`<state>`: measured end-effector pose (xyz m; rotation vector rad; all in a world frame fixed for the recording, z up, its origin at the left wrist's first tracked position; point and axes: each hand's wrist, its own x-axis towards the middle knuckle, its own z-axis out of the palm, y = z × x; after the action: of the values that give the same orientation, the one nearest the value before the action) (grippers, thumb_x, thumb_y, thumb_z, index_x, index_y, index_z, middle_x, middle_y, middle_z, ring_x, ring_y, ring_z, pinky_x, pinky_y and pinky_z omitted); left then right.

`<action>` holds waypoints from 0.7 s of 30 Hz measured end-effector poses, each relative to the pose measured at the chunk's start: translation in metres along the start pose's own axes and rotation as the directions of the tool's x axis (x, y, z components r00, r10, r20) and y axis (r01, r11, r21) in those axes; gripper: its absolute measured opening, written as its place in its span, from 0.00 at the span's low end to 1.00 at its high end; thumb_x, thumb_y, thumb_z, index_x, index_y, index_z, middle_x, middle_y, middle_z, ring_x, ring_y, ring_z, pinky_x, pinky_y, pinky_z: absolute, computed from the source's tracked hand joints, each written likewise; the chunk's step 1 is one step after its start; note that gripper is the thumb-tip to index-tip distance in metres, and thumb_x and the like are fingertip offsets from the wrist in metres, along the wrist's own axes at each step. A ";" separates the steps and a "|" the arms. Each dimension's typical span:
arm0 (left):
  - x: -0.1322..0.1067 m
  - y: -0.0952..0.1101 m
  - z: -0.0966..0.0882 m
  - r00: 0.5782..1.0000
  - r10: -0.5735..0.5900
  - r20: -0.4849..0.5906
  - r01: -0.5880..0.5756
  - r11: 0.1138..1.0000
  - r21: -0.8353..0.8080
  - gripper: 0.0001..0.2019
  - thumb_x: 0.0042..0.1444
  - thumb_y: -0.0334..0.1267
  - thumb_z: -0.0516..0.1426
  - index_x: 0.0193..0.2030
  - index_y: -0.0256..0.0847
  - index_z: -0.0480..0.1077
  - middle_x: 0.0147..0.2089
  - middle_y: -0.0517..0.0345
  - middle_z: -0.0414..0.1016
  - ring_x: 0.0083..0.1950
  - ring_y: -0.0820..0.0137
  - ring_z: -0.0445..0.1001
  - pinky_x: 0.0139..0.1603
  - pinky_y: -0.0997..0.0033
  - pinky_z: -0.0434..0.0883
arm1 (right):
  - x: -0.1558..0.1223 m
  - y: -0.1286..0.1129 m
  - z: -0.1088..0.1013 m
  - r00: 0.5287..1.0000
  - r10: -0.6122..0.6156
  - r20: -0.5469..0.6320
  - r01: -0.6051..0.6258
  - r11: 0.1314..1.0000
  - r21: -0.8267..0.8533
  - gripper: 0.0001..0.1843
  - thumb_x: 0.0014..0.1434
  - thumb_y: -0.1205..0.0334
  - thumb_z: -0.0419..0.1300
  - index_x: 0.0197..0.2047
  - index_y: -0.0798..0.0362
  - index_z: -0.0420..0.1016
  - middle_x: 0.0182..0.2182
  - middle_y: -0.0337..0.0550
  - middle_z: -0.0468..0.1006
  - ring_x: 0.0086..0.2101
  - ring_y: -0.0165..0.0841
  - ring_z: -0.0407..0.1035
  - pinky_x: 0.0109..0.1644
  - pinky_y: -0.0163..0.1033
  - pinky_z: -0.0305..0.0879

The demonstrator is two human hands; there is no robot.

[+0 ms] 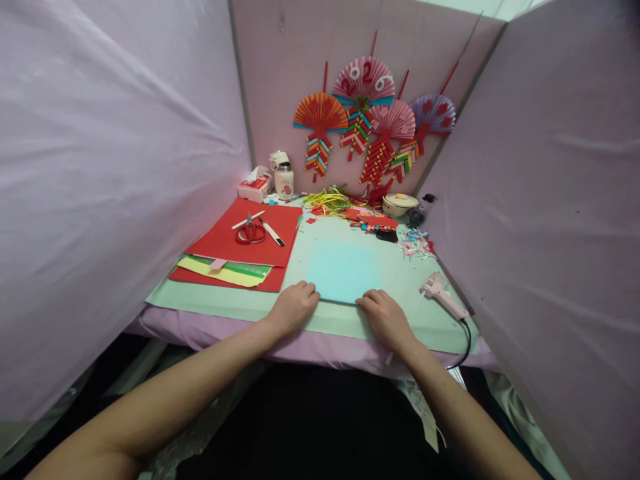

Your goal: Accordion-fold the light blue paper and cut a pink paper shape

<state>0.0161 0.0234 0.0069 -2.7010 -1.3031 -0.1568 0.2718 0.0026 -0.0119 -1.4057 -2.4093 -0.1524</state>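
A light blue sheet of paper [344,272] lies flat on the pale green tabletop covering, its near edge facing me. My left hand [296,303] is closed at the sheet's near left corner, with fingertips curled on the edge. At the near right corner, my right hand [384,313] pinches the same edge between thumb and fingers. The sheet's far edge blends softly into the green surface.
Left are red sheets [270,250] bearing scissors [251,230], a white pen [249,220] and a cutter knife [273,233]. A glue gun [444,297] with a cord lies right. Behind are yellow strips [330,201], paper scraps [416,243] and a lidded bowl [399,205].
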 end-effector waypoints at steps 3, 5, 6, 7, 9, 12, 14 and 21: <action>-0.004 -0.008 -0.003 0.999 -0.046 -0.006 0.046 0.999 -0.028 0.10 0.63 0.28 0.51 0.41 0.36 0.73 0.41 0.48 0.71 0.43 0.62 0.67 0.39 0.65 0.65 | 0.000 0.006 -0.001 0.999 0.045 0.017 -0.047 0.995 0.094 0.12 0.66 0.69 0.53 0.44 0.52 0.78 0.38 0.45 0.75 0.39 0.36 0.65 0.44 0.39 0.61; -0.003 -0.011 -0.004 0.997 -0.073 -0.006 0.072 0.996 -0.050 0.10 0.64 0.30 0.51 0.40 0.38 0.74 0.42 0.49 0.72 0.43 0.63 0.68 0.40 0.66 0.65 | 0.001 0.009 -0.001 0.997 0.077 0.018 -0.079 0.983 0.166 0.11 0.66 0.66 0.53 0.41 0.52 0.78 0.37 0.44 0.74 0.39 0.36 0.65 0.44 0.38 0.61; -0.003 -0.011 -0.004 0.997 -0.082 -0.003 0.081 0.995 -0.056 0.10 0.64 0.31 0.51 0.40 0.38 0.74 0.41 0.50 0.72 0.43 0.63 0.68 0.40 0.66 0.65 | 0.001 0.010 -0.002 0.996 0.090 0.015 -0.091 0.976 0.199 0.10 0.66 0.65 0.54 0.40 0.52 0.77 0.36 0.44 0.74 0.39 0.36 0.65 0.44 0.38 0.61; -0.001 -0.011 -0.004 0.996 -0.085 -0.004 0.085 0.995 -0.058 0.10 0.65 0.31 0.51 0.41 0.39 0.74 0.41 0.50 0.72 0.43 0.63 0.68 0.41 0.65 0.64 | 0.002 0.011 -0.002 0.995 0.100 0.011 -0.100 0.968 0.229 0.10 0.66 0.65 0.54 0.40 0.52 0.77 0.35 0.44 0.74 0.39 0.36 0.65 0.44 0.38 0.61; 0.002 -0.008 -0.005 0.997 -0.073 -0.028 0.071 0.996 -0.061 0.10 0.65 0.32 0.51 0.46 0.39 0.73 0.42 0.51 0.72 0.44 0.63 0.68 0.44 0.63 0.64 | 0.003 0.013 -0.002 0.994 0.106 0.006 -0.103 0.957 0.270 0.09 0.65 0.65 0.54 0.38 0.52 0.76 0.35 0.43 0.74 0.38 0.35 0.66 0.44 0.38 0.61; 0.012 0.003 -0.004 0.997 -0.010 -0.081 0.005 0.998 -0.068 0.12 0.65 0.35 0.52 0.52 0.41 0.71 0.43 0.51 0.73 0.46 0.62 0.68 0.47 0.61 0.63 | 0.005 0.014 -0.002 0.996 0.087 0.016 -0.088 0.957 0.277 0.09 0.66 0.65 0.53 0.37 0.51 0.75 0.34 0.43 0.73 0.38 0.35 0.65 0.44 0.38 0.61; 0.020 0.011 -0.001 0.997 0.025 -0.079 -0.031 0.996 -0.080 0.10 0.65 0.37 0.52 0.48 0.41 0.72 0.43 0.52 0.73 0.45 0.62 0.68 0.46 0.62 0.64 | 0.006 0.014 -0.003 0.997 0.078 0.028 -0.083 0.961 0.265 0.10 0.66 0.65 0.52 0.37 0.52 0.74 0.34 0.43 0.73 0.38 0.35 0.65 0.44 0.38 0.60; 0.032 0.022 0.012 0.994 -0.024 -0.103 0.005 0.985 -0.172 0.12 0.67 0.37 0.50 0.38 0.39 0.74 0.40 0.53 0.72 0.43 0.66 0.68 0.42 0.68 0.65 | 0.011 -0.008 -0.006 0.994 0.103 0.023 -0.105 0.986 0.133 0.07 0.65 0.62 0.56 0.43 0.50 0.74 0.38 0.43 0.74 0.41 0.35 0.66 0.47 0.40 0.56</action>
<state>0.0536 0.0366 -0.0017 -2.7797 -1.3361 -0.4259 0.2618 0.0064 -0.0022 -1.4721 -2.3053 0.0463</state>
